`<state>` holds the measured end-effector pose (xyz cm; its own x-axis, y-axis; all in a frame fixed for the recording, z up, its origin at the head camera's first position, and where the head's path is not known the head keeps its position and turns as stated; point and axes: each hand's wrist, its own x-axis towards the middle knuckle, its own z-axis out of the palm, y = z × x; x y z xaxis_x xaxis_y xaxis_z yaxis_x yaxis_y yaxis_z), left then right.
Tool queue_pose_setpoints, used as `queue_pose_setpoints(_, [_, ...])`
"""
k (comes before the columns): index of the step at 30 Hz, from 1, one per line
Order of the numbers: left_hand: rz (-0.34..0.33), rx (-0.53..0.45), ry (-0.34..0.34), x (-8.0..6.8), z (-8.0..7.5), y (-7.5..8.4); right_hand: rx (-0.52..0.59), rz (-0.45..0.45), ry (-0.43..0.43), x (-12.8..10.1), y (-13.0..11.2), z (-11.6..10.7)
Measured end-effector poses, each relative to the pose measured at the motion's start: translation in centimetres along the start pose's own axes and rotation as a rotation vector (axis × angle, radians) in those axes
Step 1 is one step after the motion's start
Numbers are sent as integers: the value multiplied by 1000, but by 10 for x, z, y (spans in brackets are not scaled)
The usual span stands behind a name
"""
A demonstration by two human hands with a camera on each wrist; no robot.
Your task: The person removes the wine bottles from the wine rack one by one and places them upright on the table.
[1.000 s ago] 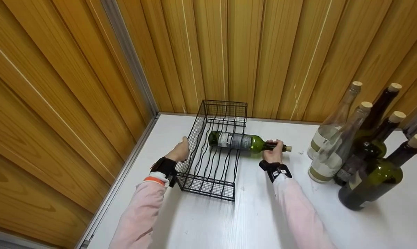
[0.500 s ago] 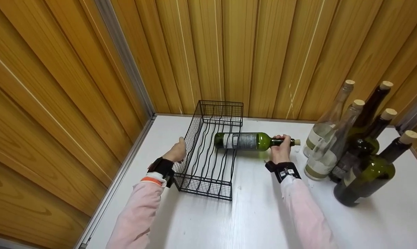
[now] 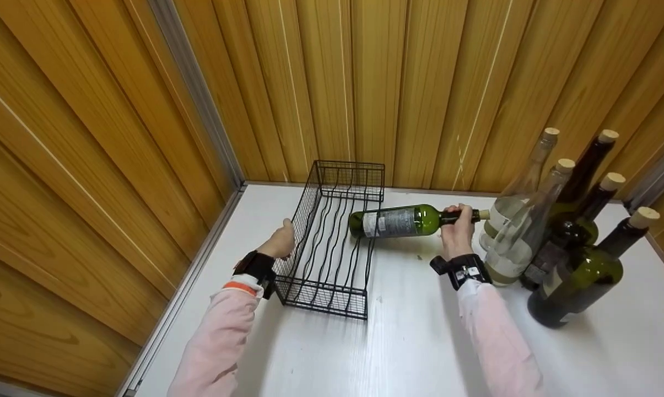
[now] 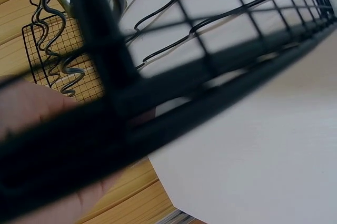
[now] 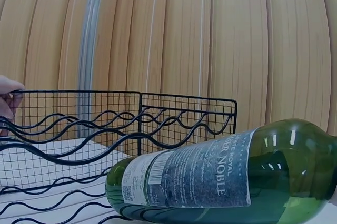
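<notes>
Two hands are at work on a white tabletop [image 3: 398, 342] set in a corner of wood-panelled walls. Furthest left, the left hand [image 3: 281, 242] grips the left side wall of a black wire rack [image 3: 332, 242], its fingers curled over the top rim; the left wrist view shows the mesh pressed close against the palm, with the wavy cradle wires beyond. The rack sits flat near the corner and holds no bottle fully inside it. To its right, a green bottle [image 3: 400, 220] with a grey label lies almost level, its base just over the rack's right edge and its neck tipped slightly up toward the right. From the right wrist view its base appears to hang above the cradle wires, though contact cannot be ruled out. The right hand [image 3: 457, 229] is closed around the bottle's neck just below the cork. Further right, five corked bottles [image 3: 557, 231] stand upright in a tight cluster, two clear and three dark, just beside the right hand. Judging by how things lie, the work is at an early point: one bottle is partly across the rack and not seated in a cradle, and the five standing ones are untouched.
</notes>
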<state>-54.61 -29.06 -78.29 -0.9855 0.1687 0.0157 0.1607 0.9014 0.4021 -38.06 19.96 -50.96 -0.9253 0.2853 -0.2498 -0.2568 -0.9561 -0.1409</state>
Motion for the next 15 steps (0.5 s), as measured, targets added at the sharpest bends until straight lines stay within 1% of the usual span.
queue_pose_setpoints(1, [9,14,8,-9,-9,11,-12,-15,-15,-2,-1,1])
queue_pose_setpoints(3, [13,-6,21,-31,-32,37,-44,-54,-50,-5,-1,4])
queue_pose_setpoints(4, [9,-18,16,-43,-44,51,-60,-73,-69,-7,-1,6])
queue_pose_setpoints(5, [-4,-37,-5,-54,-58,65,-81,-92,-89,-8,-1,7])
queue_pose_setpoints(6, [5,-41,3,-64,-68,78,-100,-111,-105,-9,0,9])
queue_pose_setpoints(7, [-13,-61,-16,-77,-83,95,-118,-126,-118,-10,0,11])
queue_pose_setpoints(8, [-9,-63,-15,-87,-93,107,-130,-137,-126,-12,0,13])
queue_pose_setpoints(9, [-26,-72,-22,-93,-99,115,-140,-146,-137,-13,-1,13])
queue_pose_setpoints(10, [-51,-98,-42,-97,-105,123,-148,-156,-149,-14,-1,15])
queue_pose_setpoints(11, [-64,-115,-50,-99,-108,127,-155,-161,-156,-15,-1,15])
queue_pose_setpoints(12, [-48,-106,-36,-100,-108,128,-160,-164,-160,-17,-2,16])
queue_pose_setpoints(13, [-62,-110,-47,-99,-108,127,-164,-169,-166,-18,-3,17])
queue_pose_setpoints(14, [-39,-95,-33,-94,-103,121,-165,-172,-175,-19,-3,18])
queue_pose_setpoints(15, [-62,-117,-53,-92,-103,120,-164,-177,-189,-20,-4,19])
